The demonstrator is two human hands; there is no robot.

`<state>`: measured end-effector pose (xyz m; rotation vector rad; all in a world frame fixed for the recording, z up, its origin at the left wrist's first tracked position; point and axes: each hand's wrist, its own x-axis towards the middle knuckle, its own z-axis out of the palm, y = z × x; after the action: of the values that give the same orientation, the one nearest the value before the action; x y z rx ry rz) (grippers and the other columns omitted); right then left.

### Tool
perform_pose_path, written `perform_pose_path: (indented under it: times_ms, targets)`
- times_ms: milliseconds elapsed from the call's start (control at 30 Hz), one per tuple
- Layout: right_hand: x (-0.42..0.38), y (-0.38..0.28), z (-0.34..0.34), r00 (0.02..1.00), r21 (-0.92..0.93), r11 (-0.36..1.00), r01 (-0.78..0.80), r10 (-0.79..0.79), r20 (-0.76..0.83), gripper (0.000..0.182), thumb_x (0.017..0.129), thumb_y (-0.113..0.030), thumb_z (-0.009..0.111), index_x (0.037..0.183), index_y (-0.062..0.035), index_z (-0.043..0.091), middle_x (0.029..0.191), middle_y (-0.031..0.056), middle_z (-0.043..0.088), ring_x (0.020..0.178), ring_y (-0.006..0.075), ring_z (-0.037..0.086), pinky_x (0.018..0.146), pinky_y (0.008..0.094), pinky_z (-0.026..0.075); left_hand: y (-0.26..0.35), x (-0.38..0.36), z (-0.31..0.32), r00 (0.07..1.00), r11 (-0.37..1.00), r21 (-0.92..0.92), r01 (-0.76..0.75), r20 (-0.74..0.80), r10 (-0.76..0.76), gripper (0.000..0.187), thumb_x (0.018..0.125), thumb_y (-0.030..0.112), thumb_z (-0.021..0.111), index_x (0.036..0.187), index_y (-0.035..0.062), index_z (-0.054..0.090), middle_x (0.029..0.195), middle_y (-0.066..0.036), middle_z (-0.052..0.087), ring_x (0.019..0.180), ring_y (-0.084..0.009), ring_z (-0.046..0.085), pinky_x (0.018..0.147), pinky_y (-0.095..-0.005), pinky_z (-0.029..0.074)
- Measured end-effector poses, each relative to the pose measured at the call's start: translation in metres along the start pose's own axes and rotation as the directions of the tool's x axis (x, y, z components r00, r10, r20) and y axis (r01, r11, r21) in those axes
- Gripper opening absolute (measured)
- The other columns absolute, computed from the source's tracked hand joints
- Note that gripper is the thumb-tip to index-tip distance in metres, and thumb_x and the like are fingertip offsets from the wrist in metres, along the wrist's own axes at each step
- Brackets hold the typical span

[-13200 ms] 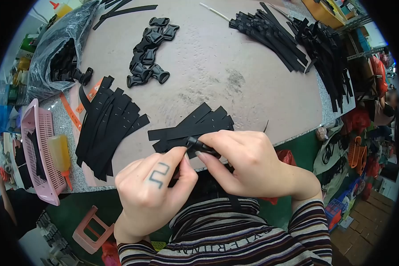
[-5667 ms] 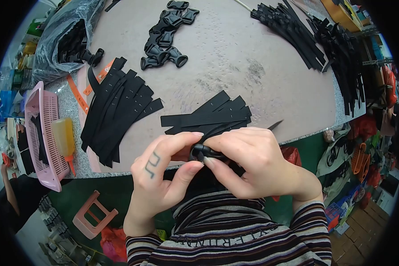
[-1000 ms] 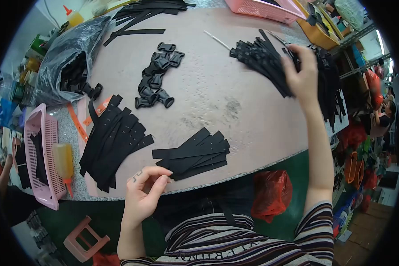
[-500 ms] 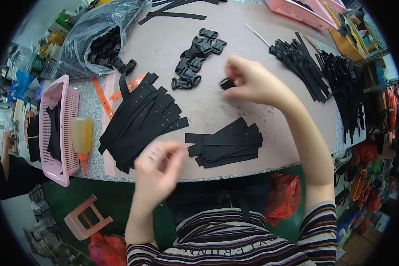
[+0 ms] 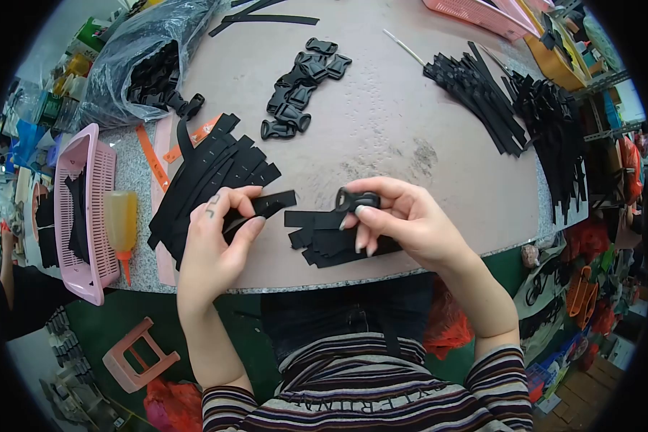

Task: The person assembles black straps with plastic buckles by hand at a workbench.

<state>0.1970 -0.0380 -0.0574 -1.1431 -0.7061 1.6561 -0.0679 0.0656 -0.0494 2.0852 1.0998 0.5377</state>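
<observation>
My left hand (image 5: 218, 241) pinches a black webbing strap (image 5: 281, 200) between thumb and fingers, its short end pointing right. Beneath that hand fans a larger pile of black straps (image 5: 216, 162) with small pale marks near their ends. In my right hand (image 5: 414, 223), thumb and fingers grip a black plastic buckle (image 5: 345, 200) above a smaller stack of straps (image 5: 317, 241). Strap and buckle are apart. Farther back on the table lies a group of black side-release buckles (image 5: 299, 90).
A plastic bag of buckles (image 5: 151, 79) lies back left, by a pink basket (image 5: 108, 180) and a glue bottle (image 5: 121, 219). Strap bundles (image 5: 471, 97) lie at right. A pink stool (image 5: 140, 356) is on the floor. Another person's arm (image 5: 7, 266) shows at far left.
My right hand has come back toward me from near the buckle group, carrying a buckle. My left hand has moved left and up and now pinches a strap.
</observation>
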Motion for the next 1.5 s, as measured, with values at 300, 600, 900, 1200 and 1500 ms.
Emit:
perform_pose_path:
  times_ms: [300, 600, 900, 1200, 1500]
  targets:
    - [-0.007, 0.002, 0.026, 0.99, -0.133, 0.982, 0.131, -0.137, -0.033, 0.023, 0.097, -0.008, 0.067, 0.114, 0.005, 0.057, 0.097, 0.0136, 0.073, 0.081, 0.0132, 0.07, 0.07, 0.0261, 0.057, 0.056, -0.012, 0.029, 0.949, 0.965, -0.082, -0.251, -0.218, 0.228, 0.018, 0.084, -0.003, 0.074, 0.102, 0.0, 0.072, 0.072, -0.008, 0.066, 0.06, -0.0162, 0.063, 0.059, -0.0273, 0.05]
    - [-0.01, 0.007, 0.032, 0.831, -0.678, 0.601, 0.423, -0.556, 0.026, 0.018, 0.089, -0.006, 0.073, 0.103, 0.0009, 0.063, 0.086, 0.0133, 0.072, 0.08, 0.0239, 0.075, 0.067, 0.0315, 0.06, 0.07, -0.021, 0.036, 0.923, 0.927, 0.24, -0.29, -0.185, 0.337, 0.024, 0.078, 0.0, 0.078, 0.102, 0.0023, 0.074, 0.067, -0.005, 0.061, 0.051, -0.019, 0.057, 0.05, -0.0309, 0.045]
    - [-0.009, 0.013, 0.032, 0.75, -0.74, 0.457, 0.493, -0.655, 0.095, 0.019, 0.087, -0.005, 0.073, 0.102, -0.0012, 0.062, 0.083, 0.0138, 0.07, 0.071, 0.0283, 0.073, 0.061, 0.0343, 0.056, 0.074, -0.019, 0.031, 0.97, 0.956, 0.21, -0.204, -0.088, 0.227, 0.026, 0.084, 0.002, 0.074, 0.11, 0.0028, 0.073, 0.072, -0.006, 0.062, 0.059, -0.0225, 0.055, 0.058, -0.0353, 0.043]
    - [-0.013, 0.01, 0.033, 0.763, -0.768, 0.412, 0.49, -0.629, 0.149, 0.02, 0.088, -0.004, 0.071, 0.104, -0.0001, 0.061, 0.083, 0.015, 0.07, 0.071, 0.0303, 0.072, 0.06, 0.0359, 0.055, 0.068, -0.015, 0.031, 0.967, 0.961, 0.136, -0.24, -0.056, 0.249, 0.026, 0.087, 0.003, 0.072, 0.113, 0.0053, 0.074, 0.069, -0.006, 0.059, 0.059, -0.0227, 0.05, 0.061, -0.0346, 0.04]
    - [-0.016, 0.0, 0.03, 0.848, -0.752, 0.49, 0.441, -0.503, 0.17, 0.018, 0.089, -0.005, 0.07, 0.104, 0.0016, 0.062, 0.082, 0.0187, 0.07, 0.072, 0.0353, 0.07, 0.062, 0.0394, 0.055, 0.07, -0.009, 0.016, 0.975, 0.975, 0.074, -0.209, 0.091, 0.202, 0.024, 0.086, 0.002, 0.072, 0.109, 0.0044, 0.074, 0.073, -0.007, 0.065, 0.059, -0.0231, 0.053, 0.065, -0.0337, 0.04]
